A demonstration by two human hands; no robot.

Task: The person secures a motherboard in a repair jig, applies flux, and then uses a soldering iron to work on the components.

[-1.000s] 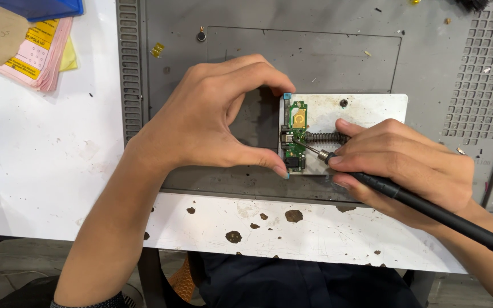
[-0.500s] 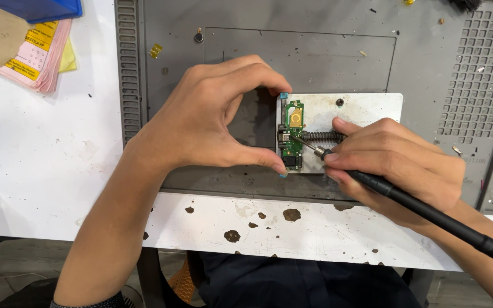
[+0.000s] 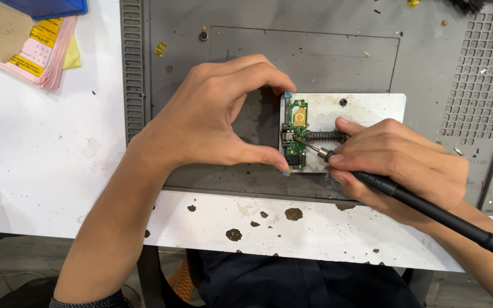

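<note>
A small green circuit board (image 3: 296,132) lies on the left end of a white metal holder plate (image 3: 372,111), with a spring (image 3: 325,136) running across the plate. My left hand (image 3: 212,120) pinches the plate's left edge between index finger and thumb. My right hand (image 3: 397,162) grips a black soldering iron (image 3: 423,206) like a pen. Its thin metal tip touches the middle of the board.
The plate rests on a grey work mat (image 3: 326,51) with a ribbed strip on the left and a grid of small cells (image 3: 477,68) on the right. A stack of pink and yellow papers (image 3: 35,48) lies at the top left. The white table edge (image 3: 315,228) has brown burn spots.
The iron's tip has shifted slightly on the board. Both hands otherwise stay in place.
</note>
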